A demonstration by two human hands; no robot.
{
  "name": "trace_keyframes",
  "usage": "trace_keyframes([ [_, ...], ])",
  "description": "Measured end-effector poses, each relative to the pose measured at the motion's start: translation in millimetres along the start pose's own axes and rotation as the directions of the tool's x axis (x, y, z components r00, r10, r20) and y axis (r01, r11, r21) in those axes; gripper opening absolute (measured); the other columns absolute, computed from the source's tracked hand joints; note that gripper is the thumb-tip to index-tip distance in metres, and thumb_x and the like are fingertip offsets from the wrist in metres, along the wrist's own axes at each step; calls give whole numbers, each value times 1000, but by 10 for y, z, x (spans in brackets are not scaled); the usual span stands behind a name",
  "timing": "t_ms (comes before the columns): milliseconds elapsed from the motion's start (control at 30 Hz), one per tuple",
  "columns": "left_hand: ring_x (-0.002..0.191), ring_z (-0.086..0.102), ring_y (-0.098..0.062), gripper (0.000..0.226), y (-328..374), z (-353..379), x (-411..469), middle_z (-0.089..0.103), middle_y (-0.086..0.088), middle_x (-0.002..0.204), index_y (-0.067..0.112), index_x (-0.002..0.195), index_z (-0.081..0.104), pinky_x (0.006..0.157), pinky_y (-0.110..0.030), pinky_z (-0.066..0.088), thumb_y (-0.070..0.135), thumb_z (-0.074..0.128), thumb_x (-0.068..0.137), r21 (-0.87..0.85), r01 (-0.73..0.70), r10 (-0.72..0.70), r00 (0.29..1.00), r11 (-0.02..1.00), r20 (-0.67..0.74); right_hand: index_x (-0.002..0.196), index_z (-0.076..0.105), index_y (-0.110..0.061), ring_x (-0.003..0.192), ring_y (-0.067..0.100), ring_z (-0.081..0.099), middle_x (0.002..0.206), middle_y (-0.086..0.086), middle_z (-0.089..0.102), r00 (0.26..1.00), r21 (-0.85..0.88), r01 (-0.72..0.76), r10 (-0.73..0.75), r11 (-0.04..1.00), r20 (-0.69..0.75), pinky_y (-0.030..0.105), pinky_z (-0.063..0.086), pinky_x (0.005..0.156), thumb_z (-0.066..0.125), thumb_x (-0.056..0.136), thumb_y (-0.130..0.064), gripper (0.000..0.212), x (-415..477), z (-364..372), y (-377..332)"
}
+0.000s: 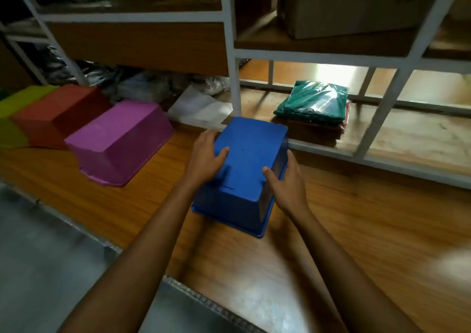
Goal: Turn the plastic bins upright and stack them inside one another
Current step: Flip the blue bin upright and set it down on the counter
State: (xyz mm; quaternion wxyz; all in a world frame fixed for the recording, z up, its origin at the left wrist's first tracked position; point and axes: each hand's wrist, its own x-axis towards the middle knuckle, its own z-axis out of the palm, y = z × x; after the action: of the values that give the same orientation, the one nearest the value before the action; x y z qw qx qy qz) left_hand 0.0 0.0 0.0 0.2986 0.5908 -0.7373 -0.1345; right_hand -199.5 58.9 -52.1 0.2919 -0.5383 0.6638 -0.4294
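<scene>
A blue plastic bin [246, 154] stands upside down on the wooden floor, its flat base facing up. My left hand [207, 154] presses against its left side with the thumb on the base. My right hand [286, 179] grips its right side, thumb also on the base. To the left lie more upside-down bins in a row: a pink bin [119, 141], then a red bin [58, 113], then a yellow-green bin [17, 108] at the frame's edge.
A white metal shelf rack [233, 52] with wooden boards stands right behind the bins. A bagged green garment [316, 103] lies on its lowest shelf. Plastic-wrapped items [198, 106] sit behind the pink bin. A grey floor strip [38, 256] runs along the lower left.
</scene>
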Motion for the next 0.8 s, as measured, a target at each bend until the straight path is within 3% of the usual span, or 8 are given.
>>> trace_keyframes([
  [133, 134, 45, -33, 57, -242, 73, 208, 48, -17, 146, 3, 145, 42, 106, -38, 37, 28, 60, 97, -82, 223, -214, 971, 971, 102, 156, 21, -24, 143, 29, 40, 160, 4, 36, 971, 146, -238, 236, 960, 34, 55, 40, 112, 61, 74, -70, 103, 90, 241, 160],
  [233, 121, 55, -29, 53, -396, 141, 281, 53, -15, 142, 6, 143, 46, 98, -40, 46, 31, 58, 98, -289, 461, -405, 884, 839, 234, 152, 34, -24, 132, 29, 54, 149, 3, 52, 935, 344, -353, 335, 870, 114, 54, 46, 107, 55, 60, -90, 114, 152, 518, 480],
  [400, 99, 63, -23, 35, -339, 156, 224, 64, -11, 122, 9, 130, 55, 83, -38, 52, 29, 54, 101, -456, 527, -405, 848, 717, 342, 145, 42, -18, 118, 28, 63, 139, 6, 59, 909, 404, -414, 389, 816, 148, 52, 53, 99, 52, 64, -84, 105, 93, 574, 311],
  [500, 102, 66, -27, 24, -306, 203, 134, 66, -10, 115, 14, 119, 57, 90, -45, 56, 30, 53, 101, -531, 538, -406, 843, 654, 354, 119, 55, -17, 103, 27, 66, 118, 6, 66, 907, 255, -416, 418, 873, 51, 52, 54, 93, 51, 73, -65, 67, 12, 297, -213],
  [600, 99, 68, -25, 22, -272, 306, 33, 69, -8, 109, 17, 113, 58, 76, -38, 56, 34, 51, 102, -574, 555, -392, 832, 602, 393, 122, 56, -14, 110, 32, 59, 125, 9, 61, 915, 42, -398, 400, 916, -48, 51, 48, 98, 37, 74, -66, 73, -8, 88, -563],
  [667, 97, 69, -23, 29, -286, 354, -54, 70, -7, 107, 16, 115, 62, 75, -37, 56, 39, 51, 101, -581, 582, -402, 813, 569, 420, 123, 58, -11, 117, 37, 55, 130, 13, 60, 951, -132, -306, 295, 943, -97, 51, 44, 101, 30, 85, -61, 68, -59, -33, -755],
  [733, 99, 69, -26, 34, -413, 412, -117, 72, -9, 108, 16, 114, 65, 89, -48, 56, 43, 51, 99, -586, 606, -416, 795, 537, 442, 129, 60, -13, 124, 37, 54, 137, 12, 60, 987, -294, -152, 131, 944, -91, 49, 43, 104, 37, 99, -34, 43, -109, -144, -834],
  [800, 101, 68, -29, 35, -545, 448, -181, 70, -11, 112, 17, 116, 63, 95, -55, 53, 44, 47, 100, -585, 594, -388, 805, 553, 449, 141, 53, -25, 133, 35, 48, 148, 8, 52, 1000, -439, -30, 27, 898, -13, 51, 42, 108, 43, 98, -19, 45, -134, -201, -874],
])
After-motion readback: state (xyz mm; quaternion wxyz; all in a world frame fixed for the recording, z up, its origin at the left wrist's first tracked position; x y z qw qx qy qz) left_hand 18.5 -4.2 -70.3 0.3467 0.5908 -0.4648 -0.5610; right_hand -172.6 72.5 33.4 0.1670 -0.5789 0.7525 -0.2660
